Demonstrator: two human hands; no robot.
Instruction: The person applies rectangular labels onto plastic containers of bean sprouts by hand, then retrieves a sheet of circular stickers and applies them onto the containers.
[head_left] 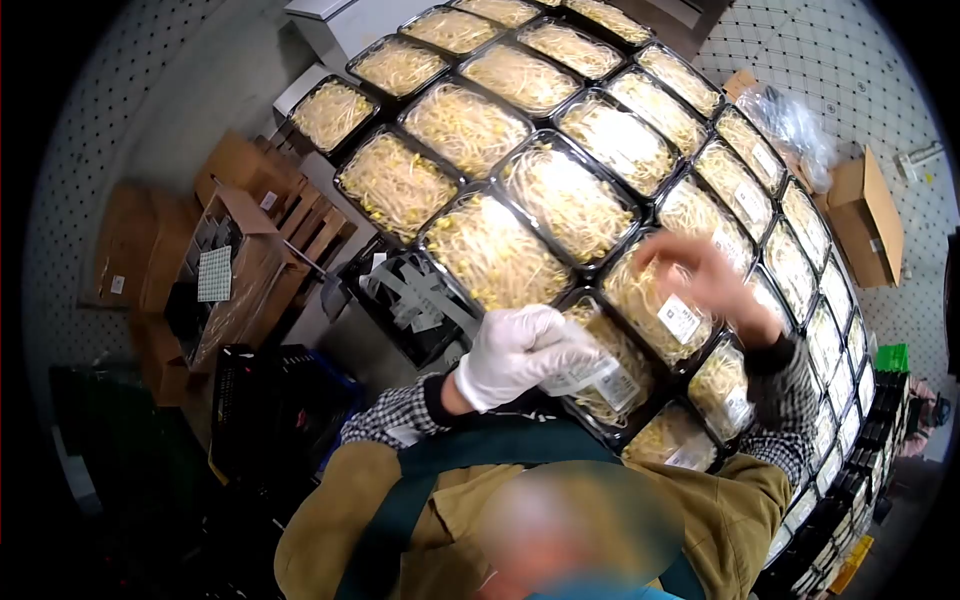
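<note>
My left hand (pixel 525 355), in a white glove, is closed on a strip of labels (pixel 583 376) with pale backing. The strip hangs over a black tray of bean sprouts (pixel 598 325) near my body. My bare right hand (pixel 705 280) is over another tray of sprouts (pixel 635 290), just above the white printed label (pixel 679 319) on it. Motion blurs its fingers, so I cannot see whether they hold anything. Trays nearer the right carry labels, while the sprout trays (pixel 495 250) at the left and back show none.
Several rows of sprout trays spread across the surface in front of me. A black crate (pixel 415 320) with crumpled strips stands left of my left hand. Cardboard boxes (pixel 235 270) are at the left, and an open carton (pixel 865 220) lies on the floor at the right.
</note>
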